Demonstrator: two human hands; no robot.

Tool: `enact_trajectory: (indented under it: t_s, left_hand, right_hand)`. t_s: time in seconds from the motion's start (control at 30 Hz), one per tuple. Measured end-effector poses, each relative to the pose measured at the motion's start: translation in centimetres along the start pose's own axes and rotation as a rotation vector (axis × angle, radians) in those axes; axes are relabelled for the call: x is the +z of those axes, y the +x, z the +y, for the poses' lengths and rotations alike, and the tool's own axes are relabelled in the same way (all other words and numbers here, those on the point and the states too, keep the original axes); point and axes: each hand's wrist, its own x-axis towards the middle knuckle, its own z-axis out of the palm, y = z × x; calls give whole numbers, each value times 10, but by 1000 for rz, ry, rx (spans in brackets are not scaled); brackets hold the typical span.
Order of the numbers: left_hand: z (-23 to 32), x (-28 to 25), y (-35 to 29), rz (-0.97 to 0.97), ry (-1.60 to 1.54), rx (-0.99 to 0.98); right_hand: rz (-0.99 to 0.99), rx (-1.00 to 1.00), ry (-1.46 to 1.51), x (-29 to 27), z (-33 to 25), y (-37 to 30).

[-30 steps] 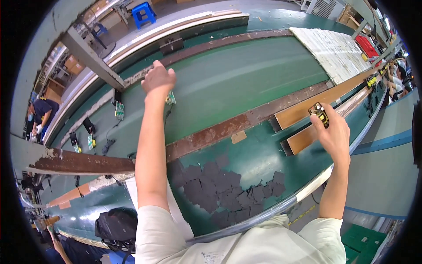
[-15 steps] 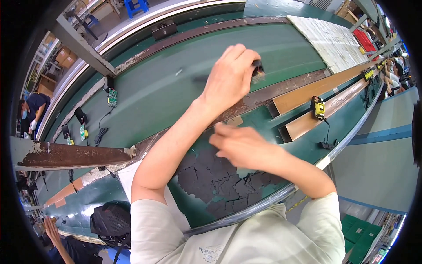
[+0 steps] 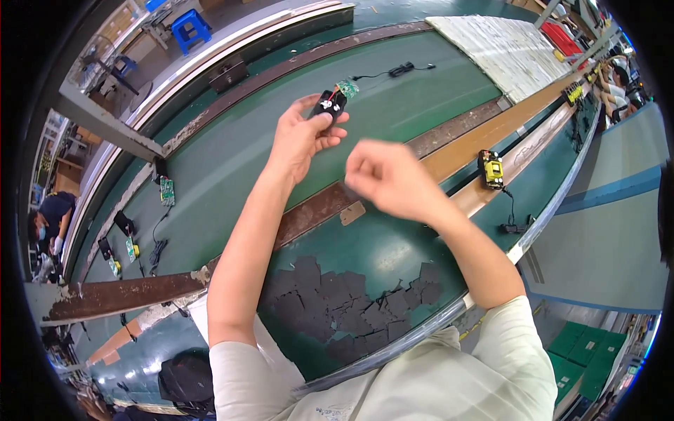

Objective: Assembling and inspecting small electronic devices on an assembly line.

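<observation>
- The left hand (image 3: pixel 303 137) is lifted over the green belt (image 3: pixel 232 161). Its fingers are closed around a small black box with a green circuit board (image 3: pixel 333 100) sticking out at the top.
- The right hand (image 3: pixel 390 179) is curled into a loose fist close beside the left hand. I cannot tell if it holds anything.
- Dark grey flat pads (image 3: pixel 351 302) lie in a pile on the table near the person.
- A yellow and black part (image 3: pixel 491 168) sits on the wooden rail (image 3: pixel 484 137) to the right.
</observation>
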Motion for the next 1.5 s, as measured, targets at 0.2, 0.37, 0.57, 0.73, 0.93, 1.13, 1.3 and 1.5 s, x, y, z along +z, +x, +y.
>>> enact_trajectory:
  t_s: [0.2, 0.37, 0.57, 0.73, 0.93, 1.13, 1.3, 1.5]
  left_hand:
    - [9, 37, -23, -189, -55, 39]
    - [11, 53, -40, -246, 7, 53]
    - [17, 48, -41, -320, 144, 46]
    - [30, 51, -47, -353, 203, 14]
    - [19, 50, -45, -78, 492, 401]
    - [9, 37, -29, 117, 1002, 1150]
    - [6, 43, -36, 122, 781, 706]
    - [7, 51, -40, 58, 635, 677]
  right_hand:
    - [497, 256, 495, -46, 19, 12]
    - [574, 124, 417, -27, 24, 15]
    - [823, -195, -108, -43, 42, 22]
    - [583, 19, 533, -63, 53, 19]
    - [276, 245, 587, -58, 25, 12]
    - [41, 332, 420, -53, 17, 13]
    - [480, -13, 46, -24, 9, 14]
    - [618, 6, 1, -25, 4, 15]
